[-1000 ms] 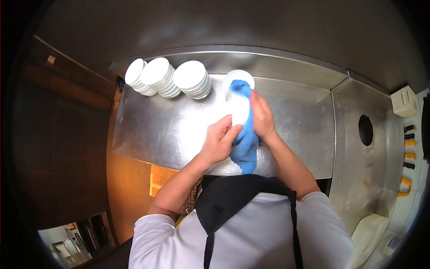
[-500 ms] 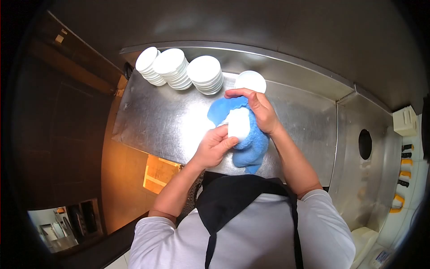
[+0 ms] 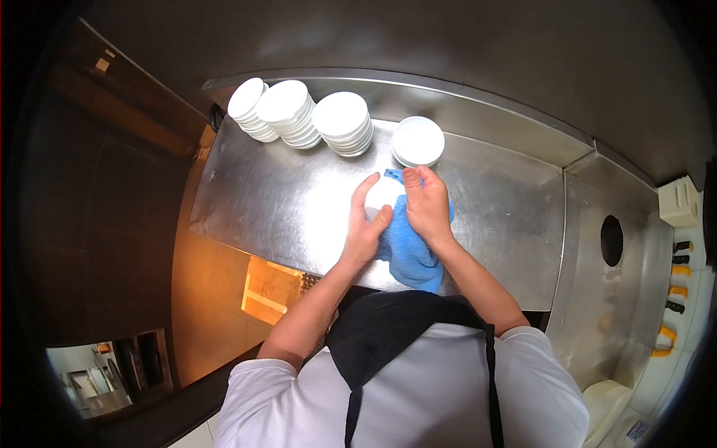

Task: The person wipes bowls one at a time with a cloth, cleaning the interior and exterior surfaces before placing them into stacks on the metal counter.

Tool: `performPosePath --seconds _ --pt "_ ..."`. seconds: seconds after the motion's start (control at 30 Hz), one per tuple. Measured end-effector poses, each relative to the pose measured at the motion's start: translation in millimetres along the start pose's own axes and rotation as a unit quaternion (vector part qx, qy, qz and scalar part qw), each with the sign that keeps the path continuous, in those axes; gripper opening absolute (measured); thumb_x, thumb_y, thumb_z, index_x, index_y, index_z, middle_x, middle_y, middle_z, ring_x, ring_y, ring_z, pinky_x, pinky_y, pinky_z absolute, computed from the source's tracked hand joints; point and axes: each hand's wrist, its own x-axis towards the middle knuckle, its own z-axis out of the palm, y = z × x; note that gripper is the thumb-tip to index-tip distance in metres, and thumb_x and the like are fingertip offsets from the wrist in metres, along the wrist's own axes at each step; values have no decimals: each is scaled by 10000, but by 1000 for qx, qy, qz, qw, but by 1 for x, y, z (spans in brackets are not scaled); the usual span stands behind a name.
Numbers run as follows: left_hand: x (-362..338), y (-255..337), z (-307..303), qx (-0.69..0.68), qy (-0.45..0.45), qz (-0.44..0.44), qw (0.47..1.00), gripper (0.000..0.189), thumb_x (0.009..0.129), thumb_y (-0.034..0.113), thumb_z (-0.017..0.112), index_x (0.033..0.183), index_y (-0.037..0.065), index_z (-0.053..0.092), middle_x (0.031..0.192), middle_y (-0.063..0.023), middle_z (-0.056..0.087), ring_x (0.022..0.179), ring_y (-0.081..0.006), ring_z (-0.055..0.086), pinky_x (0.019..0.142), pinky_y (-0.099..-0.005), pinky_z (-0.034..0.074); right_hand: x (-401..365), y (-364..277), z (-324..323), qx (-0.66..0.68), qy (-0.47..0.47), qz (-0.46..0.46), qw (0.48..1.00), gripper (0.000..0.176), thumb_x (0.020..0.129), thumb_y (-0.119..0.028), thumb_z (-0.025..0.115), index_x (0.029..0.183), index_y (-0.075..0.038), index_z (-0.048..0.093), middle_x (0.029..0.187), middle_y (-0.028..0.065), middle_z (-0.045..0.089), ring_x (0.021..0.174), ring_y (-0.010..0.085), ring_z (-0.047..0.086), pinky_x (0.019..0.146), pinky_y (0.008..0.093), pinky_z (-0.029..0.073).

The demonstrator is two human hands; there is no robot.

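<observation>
My left hand point(image 3: 364, 228) grips a small white dish point(image 3: 384, 194) by its edge, thumb on the near side and fingers around the far left. A blue cloth point(image 3: 412, 254) lies against the dish's right side and hangs down over the steel counter. Closed on this cloth, my right hand point(image 3: 427, 205) presses it to the rim, its fingers partly hidden. Just beyond the right hand stands a short pile of white dishes point(image 3: 418, 140).
Farther left along the counter's back are three taller stacks of white dishes: a leaning one point(image 3: 248, 108), a middle one point(image 3: 287, 110) and a right one point(image 3: 343, 122). The steel counter point(image 3: 508, 224) has a raised back edge. Knives with yellow and black handles point(image 3: 680, 270) hang at far right.
The dish has turned and moved slightly up and left in my left hand. My right hand has come down from the far side and now bunches the cloth at the rim.
</observation>
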Motion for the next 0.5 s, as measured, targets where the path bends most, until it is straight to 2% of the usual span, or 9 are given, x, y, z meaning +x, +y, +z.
performPosePath --seconds 0.03,0.1,0.2,0.23,0.33,0.37,0.4,0.47,0.5 --pt "1 1 2 -131 10 -101 986 607 964 316 592 1439 20 356 1326 -109 543 1196 -212 545 1015 -351 432 -3 -5 4 0 -5 -20 1000 319 971 -303 614 930 12 644 698 96 639 654 133 582 608 312 474" --pt "5 7 12 -333 87 -194 919 535 937 341 581 1361 33 472 1203 -105 618 1055 -208 616 935 -390 492 -13 -10 8 6 -40 -32 999 274 958 -265 631 953 9 643 707 113 646 664 139 595 613 323 480" --pt "14 -12 -9 -574 32 -252 779 427 932 359 528 1222 54 594 1105 -118 669 1000 -238 644 915 -401 507 -34 -12 5 -9 -133 -78 988 256 996 -259 595 976 -6 631 763 -3 598 729 69 515 624 262 436" --pt "15 -9 -13 -560 39 -264 784 425 915 403 482 1119 70 650 1066 -128 690 1015 -289 645 946 -433 501 -37 -10 2 -32 -146 -151 977 251 989 -259 605 1005 -11 640 804 26 620 763 80 543 648 262 445" --pt "17 -1 -27 -593 19 -331 734 455 893 420 488 1141 74 648 1129 -134 678 1071 -321 629 992 -472 477 -36 3 -6 33 -11 -131 991 204 984 -203 597 944 -6 628 792 75 658 742 139 606 656 301 488" --pt "19 -3 -33 -604 54 -335 721 528 916 429 413 1235 44 584 1236 -171 624 1150 -367 584 1038 -546 422 -27 12 -17 5 46 -83 995 223 1005 -215 558 955 -5 616 809 65 647 761 139 597 676 290 490" --pt "18 2 -36 -590 72 -347 725 551 937 459 397 1278 57 557 1272 -171 603 1182 -377 564 1040 -592 403 -17 19 -29 -23 105 -34 994 246 1026 -228 519 966 -5 604 826 55 636 780 138 587 696 280 492" --pt "15 16 -37 -544 77 -364 752 586 955 509 379 1314 73 535 1286 -167 595 1195 -386 556 1024 -611 408 -5 19 -39 190 205 66 958 305 1051 -259 452 972 9 576 855 51 613 770 138 562 715 288 495" --pt "13 15 -37 -554 38 -353 753 589 962 511 380 1324 71 525 1294 -164 590 1196 -377 557 1024 -597 415 -1 19 -40 213 227 51 949 318 1054 -272 443 1020 16 572 899 73 621 809 161 575 754 311 496"
